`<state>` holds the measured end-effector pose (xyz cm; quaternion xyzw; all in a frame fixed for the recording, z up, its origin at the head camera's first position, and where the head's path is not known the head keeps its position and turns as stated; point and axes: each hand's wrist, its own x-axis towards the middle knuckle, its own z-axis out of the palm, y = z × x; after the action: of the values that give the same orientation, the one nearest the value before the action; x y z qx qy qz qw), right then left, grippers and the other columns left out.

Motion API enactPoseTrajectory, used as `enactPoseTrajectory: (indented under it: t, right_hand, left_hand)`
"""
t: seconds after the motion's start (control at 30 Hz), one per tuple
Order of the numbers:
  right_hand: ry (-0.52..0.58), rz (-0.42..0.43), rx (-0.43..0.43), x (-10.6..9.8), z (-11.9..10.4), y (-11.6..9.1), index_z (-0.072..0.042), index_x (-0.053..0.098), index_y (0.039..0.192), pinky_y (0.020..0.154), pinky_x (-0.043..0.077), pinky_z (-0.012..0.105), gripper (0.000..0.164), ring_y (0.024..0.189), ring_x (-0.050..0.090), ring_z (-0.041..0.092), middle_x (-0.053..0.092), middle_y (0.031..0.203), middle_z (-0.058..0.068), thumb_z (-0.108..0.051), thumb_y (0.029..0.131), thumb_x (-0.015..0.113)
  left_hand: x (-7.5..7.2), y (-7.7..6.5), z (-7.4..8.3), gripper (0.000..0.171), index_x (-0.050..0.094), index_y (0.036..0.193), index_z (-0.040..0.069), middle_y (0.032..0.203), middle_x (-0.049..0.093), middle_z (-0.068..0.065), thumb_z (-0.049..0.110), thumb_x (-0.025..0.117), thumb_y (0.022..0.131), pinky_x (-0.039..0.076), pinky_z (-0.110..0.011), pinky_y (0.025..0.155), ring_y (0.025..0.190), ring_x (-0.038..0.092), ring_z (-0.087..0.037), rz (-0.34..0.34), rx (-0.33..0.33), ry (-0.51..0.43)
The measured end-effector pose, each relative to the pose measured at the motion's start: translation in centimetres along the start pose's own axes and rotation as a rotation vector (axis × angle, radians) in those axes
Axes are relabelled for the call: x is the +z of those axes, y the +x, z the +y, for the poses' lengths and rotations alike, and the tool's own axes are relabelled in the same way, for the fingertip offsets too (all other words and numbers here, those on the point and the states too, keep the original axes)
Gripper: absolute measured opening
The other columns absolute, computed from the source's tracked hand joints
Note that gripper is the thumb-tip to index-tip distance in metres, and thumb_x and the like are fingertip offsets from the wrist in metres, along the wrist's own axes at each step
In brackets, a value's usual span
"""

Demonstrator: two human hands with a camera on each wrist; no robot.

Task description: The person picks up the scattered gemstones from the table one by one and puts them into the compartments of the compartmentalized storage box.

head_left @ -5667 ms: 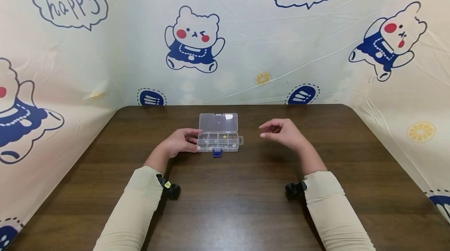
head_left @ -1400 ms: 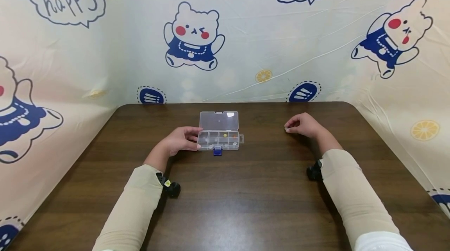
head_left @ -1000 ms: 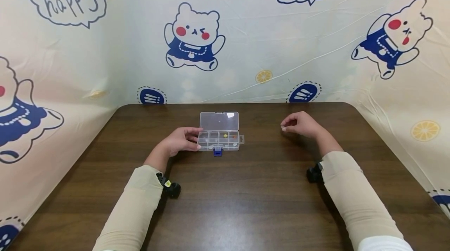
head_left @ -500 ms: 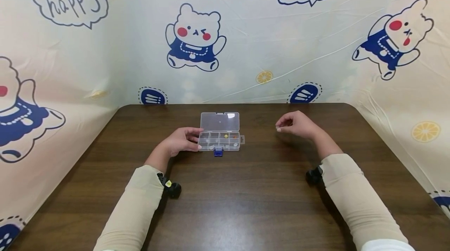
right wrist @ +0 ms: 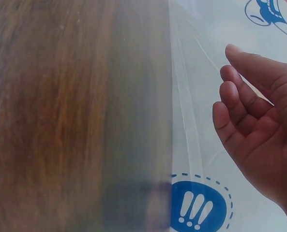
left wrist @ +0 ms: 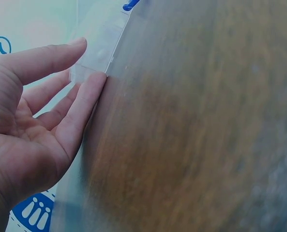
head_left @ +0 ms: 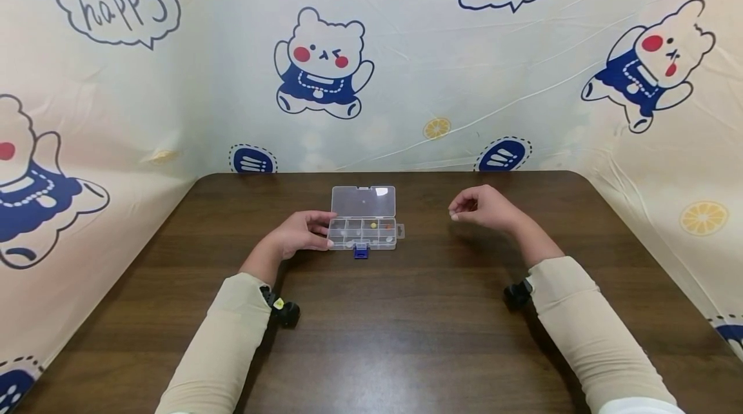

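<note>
A clear plastic compartment box [head_left: 378,247] lies on the table with its lid [head_left: 360,202] raised at the back and a blue latch [head_left: 361,253] at the front. Inside are a yellow bead [head_left: 373,226], an orange bead [head_left: 388,226] and several whitish pieces. My left hand [head_left: 293,233] holds the box's left end, thumb at the front corner and fingers behind. Right of the box, my right hand [head_left: 484,207] is above the table, thumb and index finger together on a tiny pale piece [head_left: 451,212]; its kind I cannot tell. The right wrist view hides that piece behind the fingertips.
The brown wooden table [head_left: 371,324] has its back edge against a cartoon-printed cloth [head_left: 400,78], which also hangs along both sides. A small hanging tab [head_left: 400,231] sticks out from the box's right end.
My right hand has come down to the table at the right, pinched the tiny pale piece, and moved left toward the box with it. The left hand and box have stayed put.
</note>
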<state>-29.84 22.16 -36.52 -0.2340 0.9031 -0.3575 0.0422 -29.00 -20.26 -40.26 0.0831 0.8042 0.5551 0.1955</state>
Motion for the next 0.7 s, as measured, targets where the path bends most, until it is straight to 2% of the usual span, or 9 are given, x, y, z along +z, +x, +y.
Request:
enactPoseTrajectory:
  t: [0.43,0.7]
  right_hand:
    - [0.026,-0.002,-0.057,0.7,-1.4,0.2,-0.010,0.073,0.096,0.074,0.054,0.032,0.012,0.081,0.059,0.020,0.069,0.088,0.001,-0.013,0.085,0.077]
    - [0.036,-0.007,-0.060,1.1,-2.0,0.4,-0.011,0.073,0.096,0.073,0.054,0.032,0.011,0.081,0.059,0.021,0.069,0.088,0.001,-0.013,0.086,0.076]
  left_hand:
    - [-0.1,0.2,-0.2,0.072,0.048,0.143,0.003,0.130,0.052,-0.023,-0.007,0.077,0.078,0.057,-0.035,0.084,0.105,0.056,-0.030,0.005,0.002,-0.010]
    - [-0.1,0.2,-0.3,0.072,0.047,0.143,0.004,0.130,0.052,-0.022,-0.007,0.077,0.078,0.056,-0.035,0.084,0.106,0.055,-0.031,0.007,0.003,-0.004]
